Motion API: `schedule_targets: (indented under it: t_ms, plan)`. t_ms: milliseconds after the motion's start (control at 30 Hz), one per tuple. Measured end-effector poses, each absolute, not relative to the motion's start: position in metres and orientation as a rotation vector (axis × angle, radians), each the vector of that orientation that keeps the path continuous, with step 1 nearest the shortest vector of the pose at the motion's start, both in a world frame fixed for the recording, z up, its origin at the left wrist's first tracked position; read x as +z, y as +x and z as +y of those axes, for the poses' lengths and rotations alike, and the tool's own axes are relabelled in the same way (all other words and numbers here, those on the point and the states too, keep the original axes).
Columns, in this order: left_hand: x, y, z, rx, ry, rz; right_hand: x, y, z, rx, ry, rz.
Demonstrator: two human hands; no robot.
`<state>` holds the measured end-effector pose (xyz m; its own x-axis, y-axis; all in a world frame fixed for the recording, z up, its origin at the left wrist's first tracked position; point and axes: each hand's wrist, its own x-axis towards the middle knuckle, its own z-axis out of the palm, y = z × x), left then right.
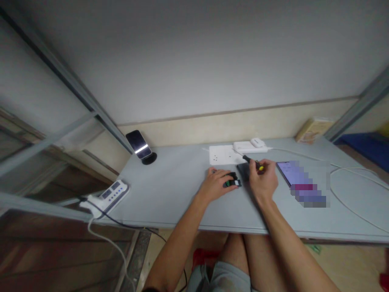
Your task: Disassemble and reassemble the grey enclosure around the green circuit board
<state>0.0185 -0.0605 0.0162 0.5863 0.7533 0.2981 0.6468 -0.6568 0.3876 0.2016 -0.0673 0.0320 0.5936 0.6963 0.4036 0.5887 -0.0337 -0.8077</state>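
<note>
Left hand (pixel 216 184) grips small black, green-patched device (pixel 234 182); right hand (pixel 263 180) grips black-and-yellow screwdriver (pixel 247 159). Work appears unfinished: screwdriver apart from device.

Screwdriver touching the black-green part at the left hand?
Apart. The head view shows the screwdriver in the right hand, with white sheet and tabletop visible between it and the black-green part.

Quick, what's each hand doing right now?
Left hand: holding a small black-and-green part.
Right hand: closed, holding a black-and-yellow screwdriver.
</note>
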Motion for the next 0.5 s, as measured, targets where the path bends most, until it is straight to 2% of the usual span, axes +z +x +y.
schedule_targets:
  t_ms: [200,500]
  plan:
    - [0.0193,0.0156,-0.0657,0.795,2.455,1.187,0.0260,0.1994,-0.0673,0.059,-1.811,-1.247]
    - [0.0198,0.0092,-0.0614,1.195,2.090,1.568,0.0242,0.2038,-0.0728,0.231,-1.569,-1.092]
